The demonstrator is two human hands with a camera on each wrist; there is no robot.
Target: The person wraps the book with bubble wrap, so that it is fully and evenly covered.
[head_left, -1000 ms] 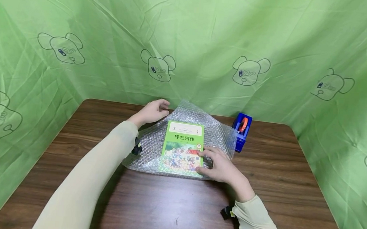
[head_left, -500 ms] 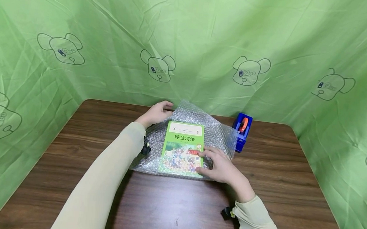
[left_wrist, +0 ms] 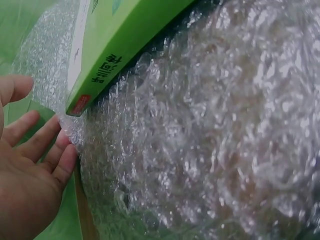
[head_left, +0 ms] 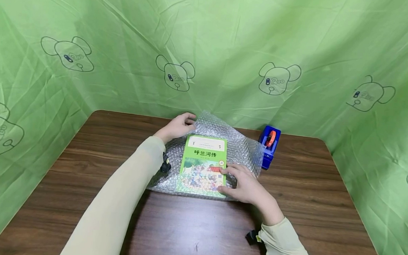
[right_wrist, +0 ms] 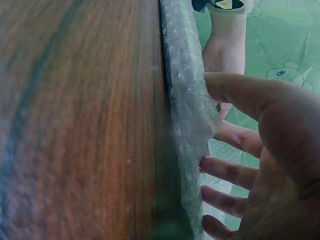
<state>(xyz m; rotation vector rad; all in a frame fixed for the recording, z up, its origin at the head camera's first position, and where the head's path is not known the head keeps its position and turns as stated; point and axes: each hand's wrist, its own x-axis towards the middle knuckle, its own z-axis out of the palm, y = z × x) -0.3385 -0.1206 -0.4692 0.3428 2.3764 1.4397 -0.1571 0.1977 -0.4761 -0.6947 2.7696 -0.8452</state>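
A green paperback book [head_left: 205,154] with a colourful picture on its cover lies face up on a sheet of bubble wrap [head_left: 218,124]. A fold of the wrap seems to cover the book's lower part. My right hand [head_left: 244,185] rests at the book's lower right edge, thumb and fingers spread and touching it through the wrap. At the far left edge of the sheet is my left hand [head_left: 178,127]; in the left wrist view its loosely extended fingers [left_wrist: 42,137] touch the wrap's border beside the book's spine.
A blue tape dispenser [head_left: 267,156] with an orange roll stands by the sheet's right corner. The dark wooden table [head_left: 191,231] is bordered at the back and sides by a green curtain [head_left: 226,36] with printed bear heads.
My left hand has moved a little to the right along the sheet's far edge, and the wrap's left side has shifted inward. The right hand and the book have stayed put.
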